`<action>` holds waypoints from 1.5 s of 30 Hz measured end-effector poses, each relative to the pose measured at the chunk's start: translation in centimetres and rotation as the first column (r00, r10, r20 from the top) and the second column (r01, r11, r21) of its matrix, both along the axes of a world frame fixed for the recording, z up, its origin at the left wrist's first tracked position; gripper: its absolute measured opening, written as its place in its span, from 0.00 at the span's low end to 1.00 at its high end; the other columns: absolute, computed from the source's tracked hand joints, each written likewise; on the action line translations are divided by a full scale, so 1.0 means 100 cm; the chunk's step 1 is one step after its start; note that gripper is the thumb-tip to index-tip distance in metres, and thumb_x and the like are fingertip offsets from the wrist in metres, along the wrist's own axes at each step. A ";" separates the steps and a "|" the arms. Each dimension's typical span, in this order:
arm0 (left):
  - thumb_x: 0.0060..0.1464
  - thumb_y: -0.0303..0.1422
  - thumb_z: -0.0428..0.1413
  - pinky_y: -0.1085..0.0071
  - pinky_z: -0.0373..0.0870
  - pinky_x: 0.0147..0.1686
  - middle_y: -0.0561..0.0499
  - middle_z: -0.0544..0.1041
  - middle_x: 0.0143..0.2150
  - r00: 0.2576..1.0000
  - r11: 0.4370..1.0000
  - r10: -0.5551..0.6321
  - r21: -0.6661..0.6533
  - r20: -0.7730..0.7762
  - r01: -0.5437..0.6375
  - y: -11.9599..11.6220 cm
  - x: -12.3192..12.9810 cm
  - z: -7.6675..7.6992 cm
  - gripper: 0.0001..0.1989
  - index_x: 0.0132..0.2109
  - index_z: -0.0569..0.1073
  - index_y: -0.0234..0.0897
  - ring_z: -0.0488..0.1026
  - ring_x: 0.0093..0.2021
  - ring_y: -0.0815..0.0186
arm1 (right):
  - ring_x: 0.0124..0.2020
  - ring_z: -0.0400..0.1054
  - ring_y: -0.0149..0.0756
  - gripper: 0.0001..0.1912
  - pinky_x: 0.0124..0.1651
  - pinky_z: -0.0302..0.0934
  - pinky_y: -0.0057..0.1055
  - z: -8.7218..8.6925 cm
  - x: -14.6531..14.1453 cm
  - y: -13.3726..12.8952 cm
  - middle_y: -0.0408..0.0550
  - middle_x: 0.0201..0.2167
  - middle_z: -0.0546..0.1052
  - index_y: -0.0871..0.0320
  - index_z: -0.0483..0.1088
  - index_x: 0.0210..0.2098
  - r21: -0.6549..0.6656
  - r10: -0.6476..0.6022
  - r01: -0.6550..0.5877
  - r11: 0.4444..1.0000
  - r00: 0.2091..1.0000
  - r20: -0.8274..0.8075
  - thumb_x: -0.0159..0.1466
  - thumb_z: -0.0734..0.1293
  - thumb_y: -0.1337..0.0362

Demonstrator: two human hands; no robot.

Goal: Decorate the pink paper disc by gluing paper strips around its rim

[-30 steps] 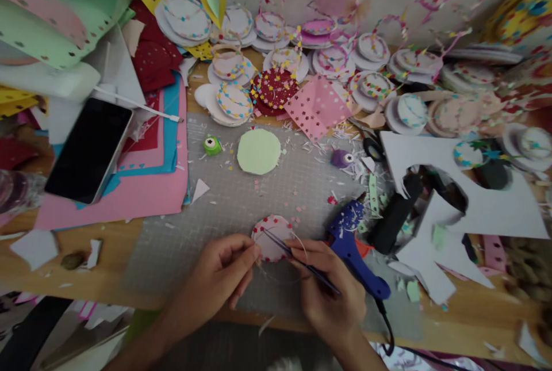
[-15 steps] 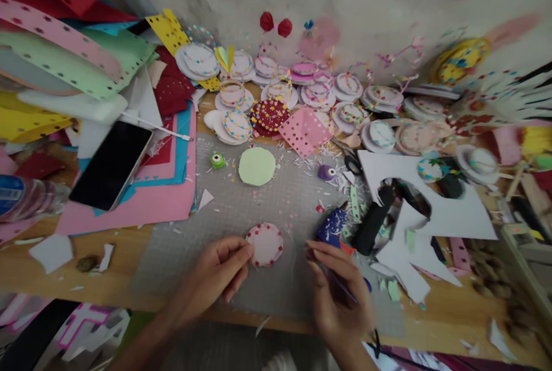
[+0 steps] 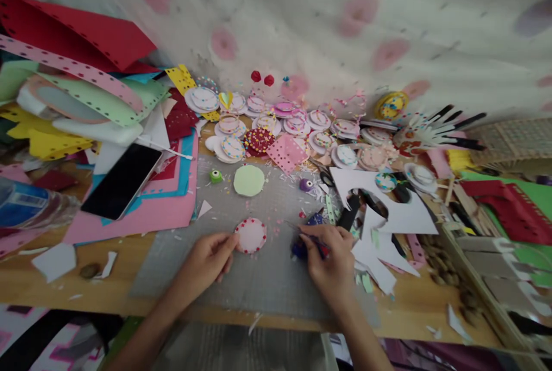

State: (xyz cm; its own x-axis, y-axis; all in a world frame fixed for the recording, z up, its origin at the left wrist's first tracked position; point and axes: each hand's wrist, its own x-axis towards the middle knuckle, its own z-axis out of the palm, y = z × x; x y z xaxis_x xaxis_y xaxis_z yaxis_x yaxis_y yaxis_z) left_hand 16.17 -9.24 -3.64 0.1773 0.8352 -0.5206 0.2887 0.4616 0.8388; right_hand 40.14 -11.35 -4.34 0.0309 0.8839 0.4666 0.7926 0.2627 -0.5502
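Between the thumb and fingers of my left hand (image 3: 213, 256) is the left edge of a round pink disc (image 3: 251, 236) with red dots around its rim. My right hand (image 3: 325, 256), to the right of the disc, pinches a thin tool whose tip points left; its details are blurred. A dark blue object (image 3: 298, 249) lies just beside and partly behind the right fingers. Farther back on the grey cutting mat (image 3: 172, 273) are a pale green round piece (image 3: 249, 180), a small green one-eyed figure (image 3: 215, 176) and a purple one (image 3: 306, 185).
Small decorated paper hats (image 3: 230, 148) crowd the back. A phone (image 3: 123, 181), coloured sheets and a bottle (image 3: 26, 204) are at the left. Cut white card (image 3: 401, 213), scissors and a wooden box (image 3: 470, 279) lie at the right.
The view has shifted, showing more of the wall and right side. My right hand is closer to the pink disc, its fingers drawn together more tightly. My left hand still holds the disc.
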 end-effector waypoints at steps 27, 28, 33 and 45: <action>0.60 0.38 0.52 0.82 0.49 0.14 0.61 0.58 0.15 0.940 0.987 0.013 0.146 0.341 -0.067 -0.033 0.020 0.072 0.12 0.38 0.75 0.34 0.53 0.14 0.77 | 0.35 0.71 0.32 0.07 0.46 0.61 0.33 0.080 -0.040 -0.038 0.41 0.31 0.80 0.56 0.72 0.34 0.146 0.192 -0.136 0.980 0.846 -0.497 0.59 0.67 0.73; 0.60 0.38 0.52 0.82 0.49 0.14 0.61 0.58 0.15 0.937 0.988 0.009 0.141 0.348 -0.062 -0.033 0.020 0.072 0.12 0.38 0.75 0.34 0.53 0.14 0.77 | 0.35 0.71 0.32 0.06 0.45 0.62 0.32 0.080 -0.040 -0.039 0.41 0.31 0.80 0.55 0.72 0.33 0.132 0.177 -0.126 0.983 0.835 -0.521 0.60 0.68 0.72; 0.60 0.38 0.52 0.82 0.49 0.15 0.61 0.58 0.15 0.937 0.987 0.005 0.150 0.350 -0.062 -0.034 0.017 0.073 0.12 0.38 0.75 0.34 0.53 0.14 0.78 | 0.36 0.73 0.31 0.03 0.39 0.66 0.28 0.080 -0.039 -0.041 0.41 0.30 0.81 0.54 0.74 0.33 0.060 0.110 -0.093 0.994 0.761 -0.639 0.60 0.69 0.69; 0.60 0.36 0.52 0.81 0.53 0.16 0.59 0.60 0.16 0.966 0.977 -0.028 0.210 0.259 -0.028 -0.031 0.019 0.074 0.12 0.39 0.77 0.34 0.56 0.16 0.76 | 0.33 0.74 0.33 0.06 0.35 0.68 0.28 0.083 -0.040 -0.038 0.43 0.28 0.81 0.55 0.74 0.32 0.035 0.088 -0.085 0.996 0.775 -0.626 0.58 0.69 0.72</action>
State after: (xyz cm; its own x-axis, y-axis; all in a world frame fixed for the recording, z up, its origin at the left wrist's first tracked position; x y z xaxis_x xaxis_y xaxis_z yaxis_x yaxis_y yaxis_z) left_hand 18.04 -12.37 3.77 0.2821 0.9208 -0.2693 0.0487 0.2666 0.9626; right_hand 36.19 -15.10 4.00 0.2409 0.8953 0.3747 0.2471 0.3168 -0.9157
